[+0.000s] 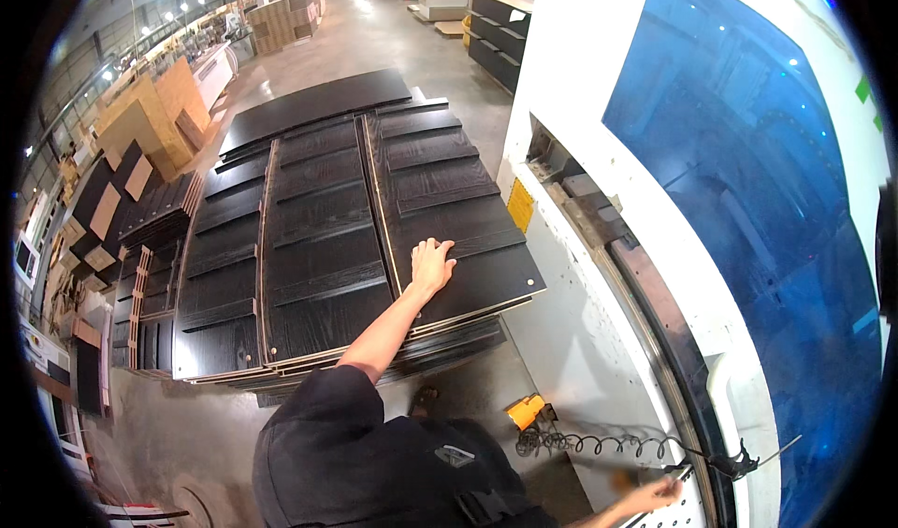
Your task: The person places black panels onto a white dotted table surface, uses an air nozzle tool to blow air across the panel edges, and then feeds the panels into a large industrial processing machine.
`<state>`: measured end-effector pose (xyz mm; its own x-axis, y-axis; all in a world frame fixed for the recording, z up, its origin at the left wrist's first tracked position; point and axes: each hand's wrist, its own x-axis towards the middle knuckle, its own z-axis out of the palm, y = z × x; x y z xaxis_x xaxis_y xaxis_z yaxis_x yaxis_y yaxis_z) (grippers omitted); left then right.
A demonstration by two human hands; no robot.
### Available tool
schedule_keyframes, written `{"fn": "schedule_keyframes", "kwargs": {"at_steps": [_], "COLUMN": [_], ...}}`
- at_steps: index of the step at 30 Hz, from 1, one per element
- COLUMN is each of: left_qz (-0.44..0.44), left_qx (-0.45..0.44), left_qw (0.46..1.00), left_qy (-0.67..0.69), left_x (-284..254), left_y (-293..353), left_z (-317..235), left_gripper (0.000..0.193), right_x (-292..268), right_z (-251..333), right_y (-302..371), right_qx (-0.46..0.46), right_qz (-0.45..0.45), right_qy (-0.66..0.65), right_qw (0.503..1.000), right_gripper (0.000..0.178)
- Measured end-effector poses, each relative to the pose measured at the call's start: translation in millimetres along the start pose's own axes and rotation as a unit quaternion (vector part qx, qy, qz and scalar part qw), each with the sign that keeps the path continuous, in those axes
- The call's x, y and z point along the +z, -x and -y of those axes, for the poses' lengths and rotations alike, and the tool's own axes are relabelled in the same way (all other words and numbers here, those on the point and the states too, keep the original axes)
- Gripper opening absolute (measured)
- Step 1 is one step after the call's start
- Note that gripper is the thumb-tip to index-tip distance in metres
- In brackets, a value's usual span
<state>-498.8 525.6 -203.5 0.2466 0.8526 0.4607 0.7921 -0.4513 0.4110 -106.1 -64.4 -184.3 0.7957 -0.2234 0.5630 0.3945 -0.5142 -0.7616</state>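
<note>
My left hand (430, 266) rests on a black wood-grain panel (472, 280) in the right row of a wide stack, its fingers slightly bent and apart over the surface. Stacked panels lie overlapped in rows, with pale strips of edge showing between them. Low at the right, my right hand (652, 496) is beside a white plate with dark holes (690, 507) at the machine's side. Its fingers look drawn together; what they hold, if anything, is too small to make out. A black coiled cord (599, 447) hangs just above that hand.
To the right stands a white machine (575, 327) with a blue see-through cover (739, 126) and a rail along its edge. A yellow foot pedal (527, 412) sits by its base. More stacked panels (159, 212) stand left; a black shelved unit (496, 37) is farther back.
</note>
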Motion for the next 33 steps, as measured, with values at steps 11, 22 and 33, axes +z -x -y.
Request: {"fn": "schedule_keyframes", "kwargs": {"at_steps": [11,22,33], "left_qz": [0.078,0.251,0.085], "left_qx": [0.091,0.100,0.068], "left_qw": [0.991,0.918,0.994], "left_qy": [0.054,0.289,-0.024], "left_x": [-11,-45,-21], "left_y": [91,116,-41], "left_z": [-115,-142,15], "left_gripper": [0.039,0.043,0.078], "right_x": [137,106,-18], "right_z": [153,102,67], "right_y": [212,196,182], "right_qx": [0.419,0.438,0.456], "right_qz": [0.554,0.371,0.331], "right_qy": [-0.232,-0.201,-0.190], "right_qw": [0.681,0.794,0.804], "right_gripper": [0.047,0.051,0.083]}}
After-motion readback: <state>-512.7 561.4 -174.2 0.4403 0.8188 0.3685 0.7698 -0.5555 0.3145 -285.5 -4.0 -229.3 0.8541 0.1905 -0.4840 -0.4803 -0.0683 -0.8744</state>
